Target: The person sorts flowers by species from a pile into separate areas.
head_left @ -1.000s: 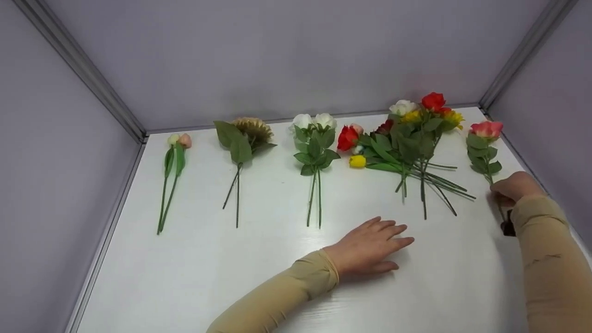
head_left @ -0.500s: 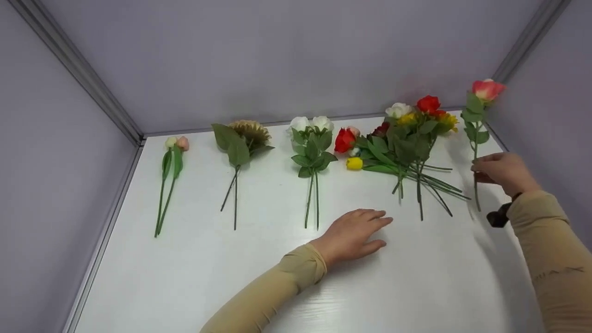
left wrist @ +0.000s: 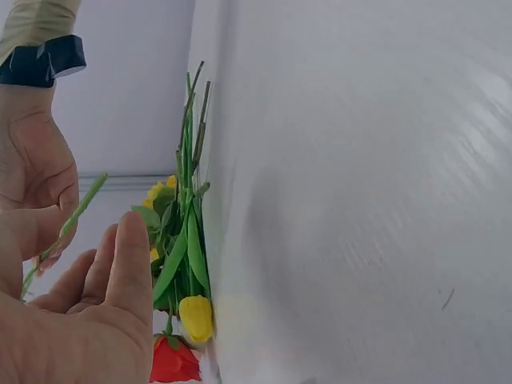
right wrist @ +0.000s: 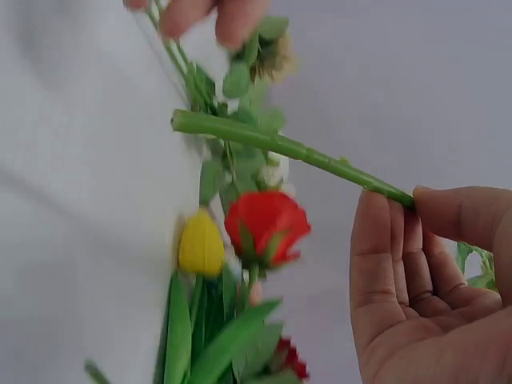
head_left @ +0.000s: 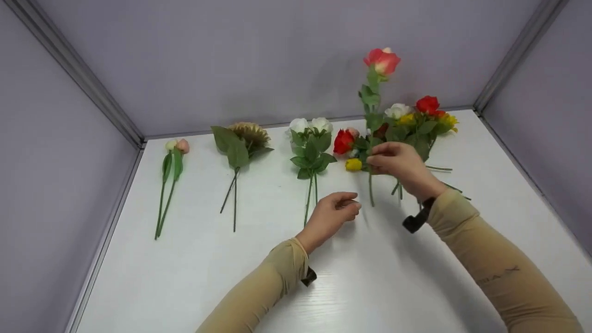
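Note:
A pink artificial rose (head_left: 382, 62) stands upright in the air, its green stem pinched between the thumb and fingers of my right hand (head_left: 403, 166). The lower end of the stem (right wrist: 272, 146) juts out past the fingertips in the right wrist view. Lower and to the left, my left hand (head_left: 327, 219) hovers over the table with fingers loosely bent and nothing in them. In the left wrist view its fingers lie just beside the stem end (left wrist: 84, 200). Behind my right hand is a mixed flower pile with a red rose (head_left: 343, 141) and a yellow tulip (head_left: 354, 164).
Two white roses (head_left: 309, 126) lie left of the pile, their stems partly behind my left hand. Farther left are a tan sunflower-like bloom (head_left: 249, 134) with dark leaves and a pair of tulips (head_left: 178, 146). Grey panels (head_left: 277, 60) enclose the white table (head_left: 185, 277).
My right hand has lifted the pink rose from the table's right side and carried it left, in front of the pile. My left hand has shifted left and its fingers have bent.

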Demonstrator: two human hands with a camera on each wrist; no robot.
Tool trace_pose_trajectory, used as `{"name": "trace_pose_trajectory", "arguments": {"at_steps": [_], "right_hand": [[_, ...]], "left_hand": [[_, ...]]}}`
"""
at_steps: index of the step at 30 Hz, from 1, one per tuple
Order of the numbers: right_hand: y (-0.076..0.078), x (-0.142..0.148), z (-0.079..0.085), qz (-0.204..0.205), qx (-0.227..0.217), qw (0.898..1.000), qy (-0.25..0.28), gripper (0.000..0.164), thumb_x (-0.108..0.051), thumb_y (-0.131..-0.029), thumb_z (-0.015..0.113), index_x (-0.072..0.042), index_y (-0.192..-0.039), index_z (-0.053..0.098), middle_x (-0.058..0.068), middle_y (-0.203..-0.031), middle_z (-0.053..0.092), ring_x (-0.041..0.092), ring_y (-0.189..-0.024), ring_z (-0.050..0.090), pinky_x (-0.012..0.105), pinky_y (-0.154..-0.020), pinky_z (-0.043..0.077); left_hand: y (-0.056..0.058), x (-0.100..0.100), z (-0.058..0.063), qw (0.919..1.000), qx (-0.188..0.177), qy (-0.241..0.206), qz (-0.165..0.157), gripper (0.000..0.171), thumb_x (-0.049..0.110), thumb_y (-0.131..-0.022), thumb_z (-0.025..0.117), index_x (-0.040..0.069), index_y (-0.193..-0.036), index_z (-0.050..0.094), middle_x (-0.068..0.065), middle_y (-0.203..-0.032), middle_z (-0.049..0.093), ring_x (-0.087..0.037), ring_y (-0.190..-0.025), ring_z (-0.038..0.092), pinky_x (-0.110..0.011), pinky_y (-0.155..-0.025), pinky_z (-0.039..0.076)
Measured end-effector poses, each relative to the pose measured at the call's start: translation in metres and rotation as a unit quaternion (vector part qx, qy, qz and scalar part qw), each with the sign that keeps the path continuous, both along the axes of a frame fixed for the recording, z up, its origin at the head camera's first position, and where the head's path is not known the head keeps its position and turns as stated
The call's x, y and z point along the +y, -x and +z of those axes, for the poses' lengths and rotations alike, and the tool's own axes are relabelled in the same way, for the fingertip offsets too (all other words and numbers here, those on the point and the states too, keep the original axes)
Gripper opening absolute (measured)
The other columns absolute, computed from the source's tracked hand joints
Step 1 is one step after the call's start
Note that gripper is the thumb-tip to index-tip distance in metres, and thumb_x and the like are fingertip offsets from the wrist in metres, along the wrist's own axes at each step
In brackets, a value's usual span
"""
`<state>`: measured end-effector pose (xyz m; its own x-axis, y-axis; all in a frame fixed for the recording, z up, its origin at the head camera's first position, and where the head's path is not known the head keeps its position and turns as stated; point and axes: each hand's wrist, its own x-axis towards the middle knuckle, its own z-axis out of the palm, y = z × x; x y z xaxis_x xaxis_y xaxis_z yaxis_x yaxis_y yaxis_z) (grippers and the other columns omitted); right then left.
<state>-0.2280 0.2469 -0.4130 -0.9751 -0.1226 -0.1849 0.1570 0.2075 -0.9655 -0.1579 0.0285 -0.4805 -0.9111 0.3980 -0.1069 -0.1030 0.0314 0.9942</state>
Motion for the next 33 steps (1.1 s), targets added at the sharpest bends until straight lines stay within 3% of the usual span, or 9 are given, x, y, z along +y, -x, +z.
{"name": "trace_pose_trajectory", "arguments": {"at_steps": [4,9,12,17,25,33], "right_hand": [[-0.003,-0.039,-0.007,0.023,0.015,0.999,0.043,0.037,-0.013,-0.096,0.072,0.008,-0.123,0.059,0.020,-0.117,0.062,0.030,-0.099,0.068,0.038,-0.088,0.059],[-0.007,-0.067,-0.013,0.031,0.017,0.998,0.055,0.036,-0.012,-0.096,0.072,0.008,-0.123,0.059,0.018,-0.114,0.063,0.028,-0.096,0.068,0.037,-0.084,0.059],[-0.008,-0.076,-0.016,0.037,0.016,0.997,0.064,0.037,-0.010,-0.095,0.072,0.010,-0.123,0.058,0.018,-0.112,0.062,0.027,-0.094,0.068,0.037,-0.084,0.060],[-0.009,-0.086,-0.018,0.035,0.005,0.996,0.080,0.038,-0.010,-0.094,0.073,0.011,-0.123,0.058,0.017,-0.112,0.062,0.029,-0.096,0.068,0.037,-0.086,0.059],[-0.007,-0.089,-0.019,0.017,0.003,0.994,0.110,0.037,-0.013,-0.096,0.073,0.008,-0.123,0.060,0.018,-0.112,0.064,0.033,-0.099,0.069,0.039,-0.086,0.060],[-0.005,-0.097,-0.025,0.018,-0.002,0.993,0.114,0.033,-0.009,-0.095,0.073,0.007,-0.121,0.060,0.020,-0.111,0.065,0.031,-0.098,0.070,0.038,-0.085,0.060]], "left_hand": [[0.002,-0.011,-0.002,0.9975,-0.031,-0.055,0.033,0.034,0.016,-0.098,0.071,0.000,-0.128,0.066,-0.015,-0.112,0.070,-0.020,-0.100,0.070,-0.033,-0.088,0.059],[0.002,-0.024,-0.008,0.9946,-0.035,-0.057,0.079,0.023,0.014,-0.096,0.074,0.002,-0.115,0.070,-0.016,-0.107,0.072,-0.021,-0.093,0.071,-0.034,-0.084,0.060],[0.001,-0.031,-0.011,0.9929,-0.034,-0.059,0.098,0.023,0.011,-0.095,0.075,-0.001,-0.113,0.069,-0.014,-0.103,0.072,-0.024,-0.091,0.072,-0.035,-0.082,0.061],[-0.004,-0.038,-0.011,0.9915,-0.027,-0.065,0.109,0.024,0.007,-0.095,0.073,-0.008,-0.114,0.067,-0.014,-0.099,0.071,-0.024,-0.088,0.071,-0.035,-0.080,0.061],[-0.012,-0.043,-0.014,0.9940,-0.030,-0.049,0.093,0.023,0.007,-0.096,0.071,-0.006,-0.114,0.066,-0.016,-0.101,0.071,-0.023,-0.087,0.071,-0.036,-0.079,0.061],[-0.005,-0.051,-0.016,0.9941,0.001,-0.020,0.106,0.019,0.014,-0.097,0.073,0.002,-0.112,0.071,-0.020,-0.102,0.071,-0.021,-0.085,0.071,-0.035,-0.075,0.061]]}}
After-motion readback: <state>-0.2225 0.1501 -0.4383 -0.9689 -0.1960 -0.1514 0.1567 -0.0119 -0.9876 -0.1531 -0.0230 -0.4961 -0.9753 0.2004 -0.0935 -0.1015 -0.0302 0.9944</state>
